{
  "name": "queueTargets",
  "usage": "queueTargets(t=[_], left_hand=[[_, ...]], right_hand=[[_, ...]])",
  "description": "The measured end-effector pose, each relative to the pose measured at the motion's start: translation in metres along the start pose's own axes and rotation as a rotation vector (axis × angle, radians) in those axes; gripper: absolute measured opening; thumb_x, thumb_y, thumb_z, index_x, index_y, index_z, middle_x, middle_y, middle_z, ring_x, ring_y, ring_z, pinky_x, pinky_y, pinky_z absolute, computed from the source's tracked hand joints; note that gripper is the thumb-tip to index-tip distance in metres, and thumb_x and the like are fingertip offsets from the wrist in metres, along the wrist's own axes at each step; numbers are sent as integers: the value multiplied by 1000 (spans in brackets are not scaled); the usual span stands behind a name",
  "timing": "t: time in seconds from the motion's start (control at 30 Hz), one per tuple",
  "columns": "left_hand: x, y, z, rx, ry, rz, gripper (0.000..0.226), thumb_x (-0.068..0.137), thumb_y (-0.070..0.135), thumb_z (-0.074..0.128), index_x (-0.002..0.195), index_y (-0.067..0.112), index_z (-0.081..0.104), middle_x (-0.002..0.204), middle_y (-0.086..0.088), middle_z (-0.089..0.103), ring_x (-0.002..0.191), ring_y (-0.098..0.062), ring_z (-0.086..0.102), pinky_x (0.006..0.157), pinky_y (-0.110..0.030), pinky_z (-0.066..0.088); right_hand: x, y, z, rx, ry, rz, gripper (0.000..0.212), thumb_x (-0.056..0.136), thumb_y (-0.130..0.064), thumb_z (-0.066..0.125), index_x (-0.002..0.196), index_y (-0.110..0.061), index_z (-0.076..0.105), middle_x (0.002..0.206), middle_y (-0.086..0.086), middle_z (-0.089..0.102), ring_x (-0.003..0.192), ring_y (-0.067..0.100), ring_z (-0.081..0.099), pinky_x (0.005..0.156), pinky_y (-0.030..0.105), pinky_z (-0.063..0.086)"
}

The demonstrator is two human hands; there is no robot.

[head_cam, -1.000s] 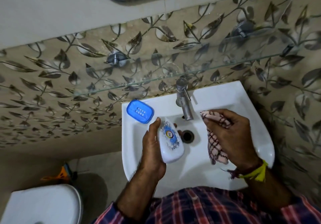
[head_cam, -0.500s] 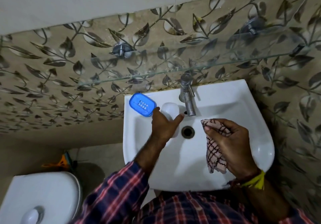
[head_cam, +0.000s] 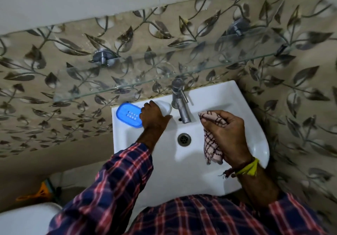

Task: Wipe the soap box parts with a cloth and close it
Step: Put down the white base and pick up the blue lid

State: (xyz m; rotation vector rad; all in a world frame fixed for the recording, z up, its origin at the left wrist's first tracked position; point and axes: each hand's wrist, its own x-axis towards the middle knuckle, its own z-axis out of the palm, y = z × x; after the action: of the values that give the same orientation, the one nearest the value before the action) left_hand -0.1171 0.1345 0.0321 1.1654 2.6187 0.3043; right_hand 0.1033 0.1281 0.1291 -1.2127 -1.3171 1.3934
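Observation:
The blue soap box tray (head_cam: pixel 127 114), with drain holes in its floor, lies on the back left ledge of the white sink (head_cam: pixel 182 171). Just to its right on the ledge sits the white soap box cover (head_cam: pixel 166 108). My left hand (head_cam: pixel 153 118) lies over the cover's left end with fingers curled on it, hiding most of it. Over the right side of the basin, my right hand (head_cam: pixel 226 134) grips a pink checked cloth (head_cam: pixel 211 147), which hangs down from the fist.
A steel tap (head_cam: pixel 180 103) stands at the sink's back middle, right beside the white cover, above the drain (head_cam: pixel 184 139). A glass shelf (head_cam: pixel 164 81) juts from the leaf-patterned wall above the ledge. A white toilet lid (head_cam: pixel 27 220) is at lower left.
My left hand carried the white cover from above the basin up to the back ledge and set it beside the blue tray. The right hand kept the cloth nearly still.

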Motion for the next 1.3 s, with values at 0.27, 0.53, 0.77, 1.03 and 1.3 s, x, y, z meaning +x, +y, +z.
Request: queueTargets(t=[0.27, 0.53, 0.77, 1.03, 1.3], left_hand=[[27, 11, 14, 187, 77, 49, 87, 78, 62, 71, 140, 6, 44, 131, -14, 57, 118, -34, 55, 107, -51, 34], [28, 1, 12, 114, 54, 153, 95, 78, 59, 76, 153, 18, 34, 150, -5, 44, 137, -29, 39, 116, -57, 21], [20, 1, 4, 32, 73, 166, 107, 70, 56, 84, 155, 18, 30, 151, -5, 42, 139, -27, 37, 117, -58, 17], [-13, -61, -23, -437, 512, -285, 70, 86, 52, 68, 128, -2, 56, 124, -26, 63, 119, -45, 58, 101, -50, 44], [-8, -96, -58, -444, -5, -669, 52, 103, 35, 55, 130, -9, 56, 133, -27, 63, 126, -39, 59, 105, -40, 46]], right_hand=[[6, 10, 8, -54, -6, 38, 19, 80, -3, 80, 89, -20, 79, 90, -5, 80, 88, 12, 76, 80, 20, 59], [3, 12, 21, -44, -51, 127, 17, 80, -3, 80, 87, -18, 79, 76, -1, 78, 64, 9, 71, 59, 16, 55], [1, 5, 29, -47, -119, 117, 18, 80, 0, 79, 87, -17, 79, 77, -3, 79, 67, 7, 74, 60, 13, 55], [3, 7, 15, 0, -123, 187, 11, 85, -4, 76, 93, -10, 77, 53, -2, 67, 33, 11, 53, 41, 19, 44], [2, 3, 32, -36, -178, 106, 26, 80, 2, 78, 81, -24, 78, 79, -7, 79, 68, 6, 73, 61, 14, 55]])
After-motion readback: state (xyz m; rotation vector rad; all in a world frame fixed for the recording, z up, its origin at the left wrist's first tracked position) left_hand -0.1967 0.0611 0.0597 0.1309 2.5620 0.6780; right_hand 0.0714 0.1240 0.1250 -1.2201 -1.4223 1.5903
